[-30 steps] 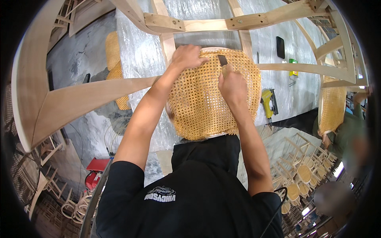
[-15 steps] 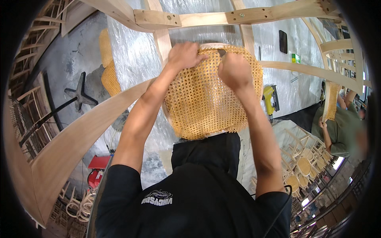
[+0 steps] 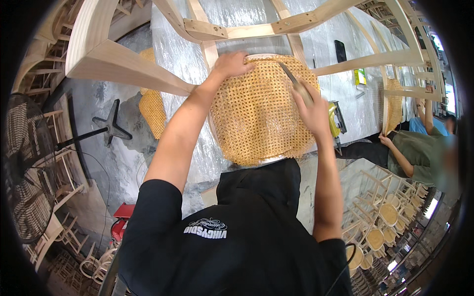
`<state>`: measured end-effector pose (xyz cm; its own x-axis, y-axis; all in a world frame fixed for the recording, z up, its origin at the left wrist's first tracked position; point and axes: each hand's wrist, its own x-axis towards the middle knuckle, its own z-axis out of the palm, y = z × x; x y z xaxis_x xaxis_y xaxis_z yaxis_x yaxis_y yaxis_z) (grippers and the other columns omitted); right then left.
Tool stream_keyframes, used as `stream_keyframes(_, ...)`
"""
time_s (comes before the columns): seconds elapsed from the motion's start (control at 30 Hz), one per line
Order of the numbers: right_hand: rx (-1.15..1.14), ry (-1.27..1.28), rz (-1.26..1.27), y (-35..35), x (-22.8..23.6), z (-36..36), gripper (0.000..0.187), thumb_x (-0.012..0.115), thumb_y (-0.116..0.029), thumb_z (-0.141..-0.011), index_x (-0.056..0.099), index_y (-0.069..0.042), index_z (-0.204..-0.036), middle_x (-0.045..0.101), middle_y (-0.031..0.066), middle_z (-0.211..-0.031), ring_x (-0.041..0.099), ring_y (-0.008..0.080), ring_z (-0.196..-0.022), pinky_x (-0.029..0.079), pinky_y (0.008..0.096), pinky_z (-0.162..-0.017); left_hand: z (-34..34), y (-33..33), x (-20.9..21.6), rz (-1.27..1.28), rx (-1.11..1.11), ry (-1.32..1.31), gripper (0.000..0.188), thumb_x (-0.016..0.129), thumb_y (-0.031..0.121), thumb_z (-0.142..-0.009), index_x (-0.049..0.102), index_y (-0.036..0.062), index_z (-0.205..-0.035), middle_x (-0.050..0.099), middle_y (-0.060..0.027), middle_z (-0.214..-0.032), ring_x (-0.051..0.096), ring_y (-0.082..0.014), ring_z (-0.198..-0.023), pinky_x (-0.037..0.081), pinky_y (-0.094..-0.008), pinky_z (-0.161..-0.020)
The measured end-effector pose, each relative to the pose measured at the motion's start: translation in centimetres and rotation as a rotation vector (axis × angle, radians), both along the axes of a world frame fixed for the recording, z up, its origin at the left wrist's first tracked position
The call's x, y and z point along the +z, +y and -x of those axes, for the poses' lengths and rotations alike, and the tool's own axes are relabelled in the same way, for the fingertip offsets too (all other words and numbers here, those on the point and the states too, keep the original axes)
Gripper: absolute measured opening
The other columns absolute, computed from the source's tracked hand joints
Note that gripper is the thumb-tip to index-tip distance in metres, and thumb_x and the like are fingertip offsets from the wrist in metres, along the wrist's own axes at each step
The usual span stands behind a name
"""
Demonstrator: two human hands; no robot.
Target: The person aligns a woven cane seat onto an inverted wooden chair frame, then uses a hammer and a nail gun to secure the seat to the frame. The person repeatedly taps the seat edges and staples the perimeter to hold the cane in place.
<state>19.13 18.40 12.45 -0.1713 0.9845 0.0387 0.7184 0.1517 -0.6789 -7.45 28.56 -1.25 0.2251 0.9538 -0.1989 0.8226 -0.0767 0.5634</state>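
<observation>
In front of me a rounded panel covered in yellow woven cane (image 3: 261, 116) leans within a pale wooden chair frame (image 3: 249, 32). Its cane edges are frayed, and a white rim shows at top and bottom. My left hand (image 3: 233, 64) is closed over the panel's upper left edge, fingertips on the cane. My right hand (image 3: 314, 112) grips a knife (image 3: 299, 88) by its light handle above the panel's upper right. The dark blade points up and left, its tip near the top edge; whether it touches the cane I cannot tell.
A yellow-green nail gun (image 3: 335, 121) lies right of the panel on the plastic-covered table (image 3: 170, 39). Beyond it are a black phone (image 3: 340, 52) and a green box (image 3: 360, 76). A fan (image 3: 29, 167) stands left. Another person (image 3: 417, 153) works at right, near several stools (image 3: 387, 214).
My right hand has drawn back down and right from the top edge, turning so the blade shows. My left hand stays on the panel's edge. The view has shifted, bringing the fan in.
</observation>
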Motion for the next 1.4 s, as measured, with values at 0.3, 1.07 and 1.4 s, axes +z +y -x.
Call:
stream_keyframes(0.3, -0.714, -0.137, 0.095, -29.8, -4.9, -14.6, 0.041, 0.071, -0.017, -0.096, 0.064, 0.006, -0.128, 0.073, 0.02, -0.111, 0.07, 0.0243, -0.099, 0.053, 0.0352, -0.089, -6.7, -7.2, -1.3, -0.416, -0.09, 0.405, 0.056, 0.053, 0.035, -0.099, 0.046, 0.0044, -0.145, 0.047, -0.0112, -0.146, 0.043, -0.0261, -0.137, 0.031, -0.0593, -0.113)
stream_keyframes(1.07, -0.411, 0.14, 0.134, -20.4, -9.9, -26.7, 0.042, 0.073, -0.025, -0.095, 0.066, 0.005, -0.125, 0.074, 0.0202, -0.108, 0.07, 0.0227, -0.099, 0.052, 0.0352, -0.089, -18.5, -28.1, -1.5, -0.069, -0.046, 0.187, 0.097, 0.086, 0.049, -0.072, 0.041, 0.0241, -0.154, 0.03, -0.0078, -0.163, 0.017, -0.0312, -0.155, 0.013, -0.0649, -0.118)
stream_keyframes(1.4, -0.195, 0.193, 0.084, -4.6, -11.5, -32.1, 0.045, 0.073, -0.026, -0.094, 0.065, 0.003, -0.128, 0.072, 0.0232, -0.115, 0.07, 0.0278, -0.106, 0.052, 0.0362, -0.093, -20.8, -28.1, -0.4, -0.052, 0.078, 0.311, 0.094, 0.09, 0.038, -0.067, 0.046, 0.0312, -0.15, 0.036, -0.001, -0.161, 0.023, -0.0297, -0.154, 0.015, -0.0647, -0.118)
